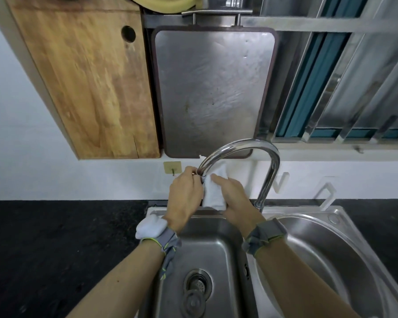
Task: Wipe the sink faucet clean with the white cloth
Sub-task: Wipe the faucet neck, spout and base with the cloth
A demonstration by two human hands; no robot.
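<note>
the curved, shiny chrome gooseneck faucet (251,146) rises from the far rim of the stainless steel double sink (216,249), arches leftward and comes down with its spout end between the two hands. the left hand (185,195) is at that spout tip, its fingers (190,172) curled around the end of the tube and apparently pinching an edge of the cloth there. the right hand (234,198) holds the folded white cloth (213,191) from the right side, fingers wrapped on it with the forefinger laid flat along its top, pressing the cloth against the lower part of the spout. the cloth hangs just below the arch, above the far edge of the left basin.

judging from this, wiping is under way at the spout end only; the arch and the upright stem on the right look untouched by the cloth.

what could go wrong: the spout probably swivels, so a hard sideways rub may swing it away from the cloth unless the left hand steadies it. a loose hold may let the cloth slip off the smooth chrome and drop into the basin toward the round metal drain strainer (197,285), where it could pick up grime. the loose grey wrist cuffs (168,246) dangle near the basin and could drag across wet metal. the stem base, close to the dark desk (55,237), is easy to miss.
</note>
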